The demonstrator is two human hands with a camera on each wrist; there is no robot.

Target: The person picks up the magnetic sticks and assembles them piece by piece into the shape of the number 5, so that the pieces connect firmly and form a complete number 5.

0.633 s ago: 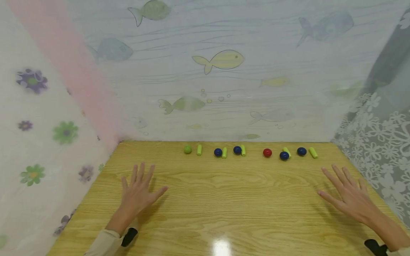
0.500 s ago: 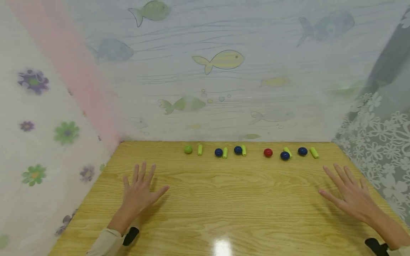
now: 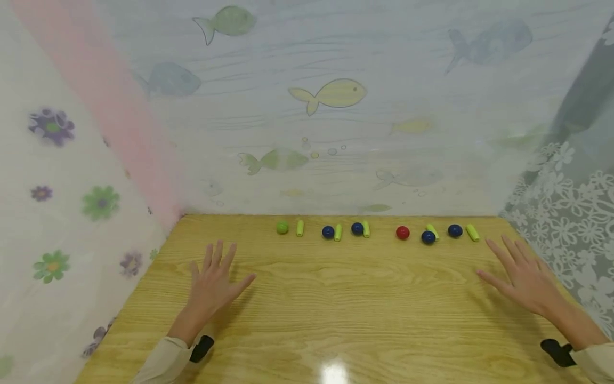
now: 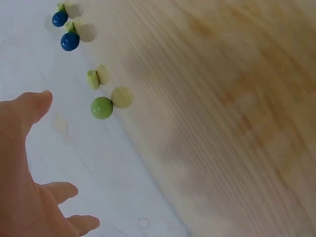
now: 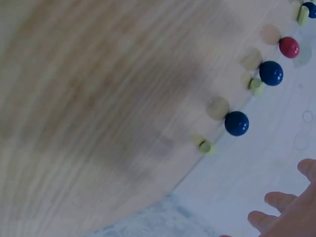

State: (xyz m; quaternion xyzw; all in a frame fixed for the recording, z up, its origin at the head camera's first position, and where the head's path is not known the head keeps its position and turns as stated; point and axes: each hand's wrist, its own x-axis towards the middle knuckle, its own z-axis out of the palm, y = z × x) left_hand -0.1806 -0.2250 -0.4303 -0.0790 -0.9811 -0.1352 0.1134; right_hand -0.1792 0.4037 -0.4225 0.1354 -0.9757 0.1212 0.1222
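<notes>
My left hand point(image 3: 211, 288) hovers over the left side of the wooden table with its fingers spread, holding nothing. On the right, my right hand point(image 3: 527, 282) is held the same way, nearest to a yellow-green tube point(image 3: 472, 233) and a dark blue ball point(image 3: 454, 231). Along the back edge lie several small balls and short hollow tubes. A green ball point(image 3: 282, 228) with a tube point(image 3: 299, 228) beside it is closest to the left hand. A red ball point(image 3: 402, 232) sits right of the middle. Another blue ball point(image 3: 428, 238) partly hides a tube point(image 3: 433, 231).
The wood-grain table point(image 3: 336, 298) stretches between the hands, with a light reflection near its front. Behind it hangs a pale curtain point(image 3: 336, 48) with fish drawings. Flowered cloth point(image 3: 72, 229) borders the left, and white lace point(image 3: 571, 213) the right.
Both hands have shifted slightly forward, the right a little more clearly, with fingers still spread. The balls and tubes keep their places; the head view has tilted slightly.
</notes>
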